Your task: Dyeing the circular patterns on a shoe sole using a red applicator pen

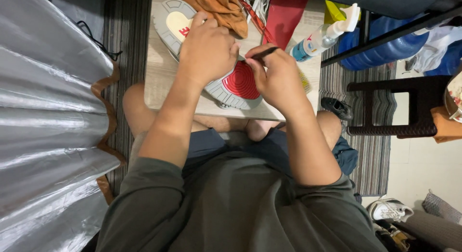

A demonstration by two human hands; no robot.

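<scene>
Both hands are down on one shoe sole (236,83), which lies tread-up near the front edge of the table (159,83), running from the front edge back toward the far left corner. My left hand (207,50) is clamped over the middle of it, fingers curled down on the grey tread, pinning it flat. My right hand (276,78) sits just beside, at the forefoot, its grip pinched shut around a thin dark tool (263,53) whose shaft pokes out above my knuckles; the working tip is hidden behind my fingers, so where it meets the red tread circle I cannot tell. Heel end of the sole shows a cream patch with red marking, beyond my left hand. Orange cloth (219,9) is bunched at the far edge, touching nothing I hold. Red sheet (284,13) lies behind my right hand, and a clear spray bottle (322,38) with a white trigger lies near the table's right edge. Crinkled silver sheeting (48,112) hangs off to my left.
</scene>
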